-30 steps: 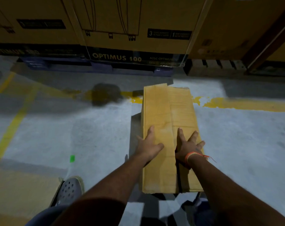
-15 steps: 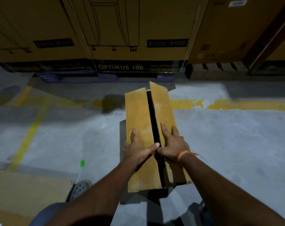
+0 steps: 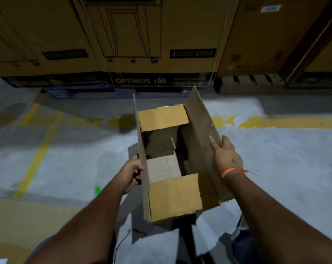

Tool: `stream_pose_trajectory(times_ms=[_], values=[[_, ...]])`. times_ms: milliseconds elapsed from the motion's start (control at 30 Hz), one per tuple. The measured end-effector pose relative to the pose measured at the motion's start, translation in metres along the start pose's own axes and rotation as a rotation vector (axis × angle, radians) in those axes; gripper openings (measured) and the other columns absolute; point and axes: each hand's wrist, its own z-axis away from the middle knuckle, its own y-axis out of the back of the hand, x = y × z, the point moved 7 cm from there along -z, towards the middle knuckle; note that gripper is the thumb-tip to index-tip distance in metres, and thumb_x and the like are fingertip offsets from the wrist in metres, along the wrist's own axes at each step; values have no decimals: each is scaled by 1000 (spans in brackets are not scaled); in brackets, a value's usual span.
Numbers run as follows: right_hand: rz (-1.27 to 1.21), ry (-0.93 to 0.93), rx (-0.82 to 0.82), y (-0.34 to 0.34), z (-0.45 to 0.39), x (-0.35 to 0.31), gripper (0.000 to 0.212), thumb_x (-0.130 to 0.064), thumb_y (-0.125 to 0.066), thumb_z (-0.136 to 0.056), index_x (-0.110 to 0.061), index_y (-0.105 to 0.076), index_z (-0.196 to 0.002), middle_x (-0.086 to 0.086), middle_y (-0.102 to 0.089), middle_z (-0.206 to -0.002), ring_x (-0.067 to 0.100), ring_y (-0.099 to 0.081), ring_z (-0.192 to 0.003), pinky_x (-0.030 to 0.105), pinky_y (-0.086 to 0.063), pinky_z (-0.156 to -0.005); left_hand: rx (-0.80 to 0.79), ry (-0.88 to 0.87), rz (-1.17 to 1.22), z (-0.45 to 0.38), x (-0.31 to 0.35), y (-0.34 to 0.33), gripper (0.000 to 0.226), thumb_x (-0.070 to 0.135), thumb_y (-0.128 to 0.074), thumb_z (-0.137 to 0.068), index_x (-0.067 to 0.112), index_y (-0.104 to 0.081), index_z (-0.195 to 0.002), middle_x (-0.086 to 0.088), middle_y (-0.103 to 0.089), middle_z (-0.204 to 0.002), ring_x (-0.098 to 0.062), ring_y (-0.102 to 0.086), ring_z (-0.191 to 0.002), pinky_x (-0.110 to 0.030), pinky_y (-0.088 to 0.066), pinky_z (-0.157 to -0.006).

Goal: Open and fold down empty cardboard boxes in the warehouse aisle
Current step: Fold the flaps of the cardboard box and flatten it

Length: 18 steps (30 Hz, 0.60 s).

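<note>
Floor [image 3: 66, 164] of grey concrete fills my view, with yellow painted lines [image 3: 37, 155] running across its left side and a small green mark [image 3: 97, 189] near my left forearm. Further left, at the lower edge, I see a flat sheet of cardboard [image 3: 18, 221] lying on the ground.

My left hand [image 3: 131, 173] grips the left long flap [image 3: 141, 159] of the cardboard box [image 3: 175, 197], fingers curled round its edge from outside, so I cannot see the fingertips. That flap stands upright. The box sits in the middle of my view, just in front of me in the aisle, top open. Its two short flaps, near and far, lie folded inward, and between them I see dark cardboard inside.

My right hand [image 3: 226, 157] rests on the right long flap [image 3: 201, 130], which leans outward. The thumb lies straight on the flap's inner face, the other fingers go behind its edge, hidden. An orange thread band [image 3: 233, 171] circles that wrist.

Behind the box, big cartons [image 3: 161, 35] line the far wall. One reads "OPTIMUS 100" [image 3: 140, 80] in a dark strip, with black panels above showing "3" and "1" [image 3: 192, 53]. A white label [image 3: 270, 8] at upper right is too blurred to read.
</note>
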Motion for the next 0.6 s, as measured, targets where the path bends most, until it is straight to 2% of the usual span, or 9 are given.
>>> stream_pose_trajectory(times_ms=[100,133,200,300,367,433,500,533,600], values=[[160,-79,10,-18,-7,10,84,-4,-47,-92,-43,-10,-157,10,22,-164,41,15,-151,64,-24,-114,170,20,136,-2,-8,51,26,4,-55,-75,1,-57,-101,-18,-61,-82,-27,-60,-63,-29,-52,-57],[181,-106,10,-22,-8,13,81,-11,-46,-95,-43,-6,-157,10,28,-163,42,21,-149,67,-19,-113,246,0,79,-6,-13,68,20,0,-52,-87,3,-61,-106,-18,-69,-86,-29,-66,-68,-33,-56,-62],[176,-164,-45,-32,-6,23,76,-33,-45,-100,-40,4,-158,11,34,-161,43,25,-148,71,-13,-112,435,-33,-259,-11,-19,97,27,16,-59,-99,7,-58,-125,-20,-71,-111,-35,-69,-92,-41,-57,-82],[22,-244,-232,-67,-2,35,79,-60,-36,-100,-33,10,-159,12,24,-165,40,15,-152,67,-12,-117,643,66,-848,-18,-29,103,75,36,-61,-100,5,-23,-157,-27,-53,-139,-45,-53,-125,-47,-45,-102],[-241,-232,-371,-95,2,25,89,-65,-39,-97,-31,15,-159,15,12,-167,41,0,-153,62,-15,-120,639,120,-958,-27,-38,81,76,41,-49,-104,13,-9,-161,-25,-28,-158,-45,-33,-142,-52,-34,-113],[-593,-224,-473,-111,5,5,97,-61,-49,-97,-32,21,-156,14,2,-168,40,-15,-152,55,-20,-122,529,156,-890,-43,-53,51,77,55,-41,-103,21,-6,-162,-17,-7,-168,-43,-15,-150,-57,-22,-120],[-768,-206,-516,-110,8,-10,100,-51,-54,-99,-34,27,-154,13,-5,-168,39,-27,-149,48,-26,-120,394,146,-674,-57,-72,21,95,66,-52,-93,25,-1,-162,-10,-7,-170,-41,-16,-152,-57,-23,-121],[-758,-186,-528,-107,8,-15,101,-46,-56,-100,-35,30,-153,14,-7,-167,40,-32,-146,46,-31,-117,345,118,-576,-60,-75,10,102,61,-63,-89,25,-1,-161,-10,-16,-168,-40,-25,-150,-56,-30,-119],[-655,-131,-545,-104,4,-16,107,-35,-61,-99,-37,33,-150,18,-13,-166,40,-49,-131,40,-41,-105,292,35,-504,-63,-75,2,93,23,-70,-91,22,-9,-160,-16,-42,-154,-39,-48,-133,-49,-47,-107]])
